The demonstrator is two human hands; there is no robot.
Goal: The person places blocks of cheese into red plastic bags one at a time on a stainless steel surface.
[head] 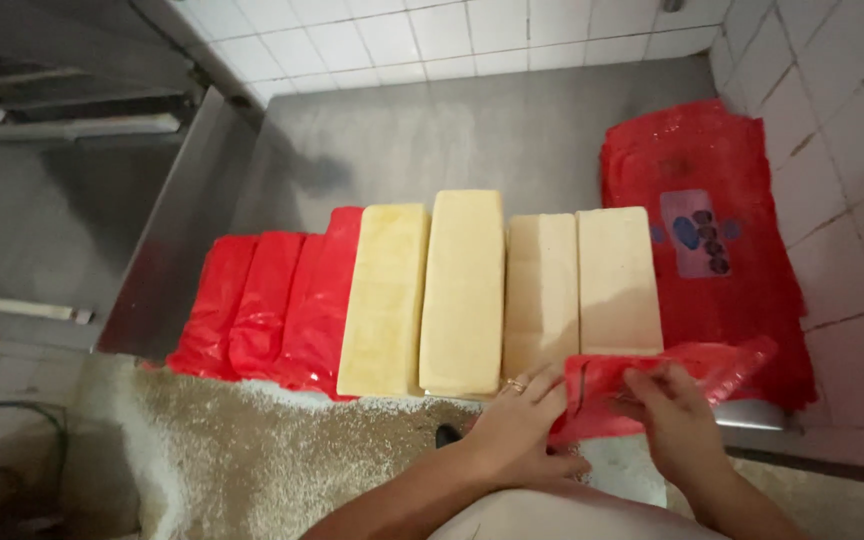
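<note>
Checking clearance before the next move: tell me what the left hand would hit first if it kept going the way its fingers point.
The left hand points up-right; it would probably meet the red bag first, already at its fingers, then the pale block.

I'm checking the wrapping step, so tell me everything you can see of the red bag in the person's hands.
The red bag is thin, glossy, crinkled plastic, lying flat and stretched sideways at the counter's front edge. The left hand and right hand pinch its near edge. It lies against the end of the rightmost pale block.

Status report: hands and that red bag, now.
Both hands, left and right, grip the red bag at the counter edge. Four bare blocks lined up just beyond it. Nothing in the way.
</note>
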